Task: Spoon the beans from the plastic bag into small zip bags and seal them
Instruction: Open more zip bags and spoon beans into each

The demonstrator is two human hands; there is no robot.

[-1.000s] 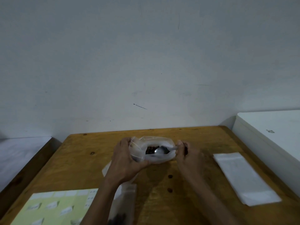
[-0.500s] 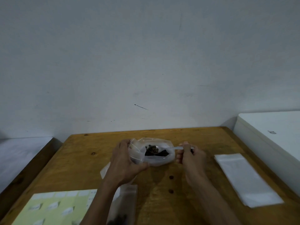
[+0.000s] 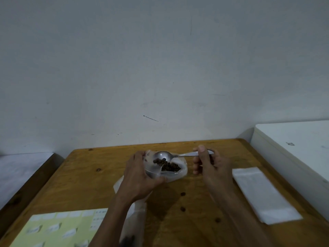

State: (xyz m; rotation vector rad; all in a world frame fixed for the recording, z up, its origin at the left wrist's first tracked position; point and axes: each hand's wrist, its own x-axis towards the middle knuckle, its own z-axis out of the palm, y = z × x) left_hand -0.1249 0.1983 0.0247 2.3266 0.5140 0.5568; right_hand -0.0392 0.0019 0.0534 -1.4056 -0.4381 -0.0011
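1. On the table (image 3: 85, 177), right side: stack of zip bags (image 3: 263, 193), lying flat.
2. Front left: yellow sheet (image 3: 58, 227).
3. Centre: plastic bag (image 3: 179, 172) with beans (image 3: 170, 166), mouth held open by left hand (image 3: 138, 177), fingers curled on its rim.
4. Above bag mouth: spoon (image 3: 162, 156) carrying beans, handle pinched by right hand (image 3: 211, 166).

- The left hand (image 3: 137, 177) covers the near left side of the plastic bag (image 3: 175, 172), so its grip there cannot be fully seen.
- The right hand (image 3: 210, 164) hides part of the spoon (image 3: 162, 155) handle.
- A clear bag (image 3: 131, 227) with something dark inside runs off the bottom edge, partly behind the left forearm.
- The printed sheet (image 3: 58, 229) is cut off at the bottom; its print is too blurred to read.
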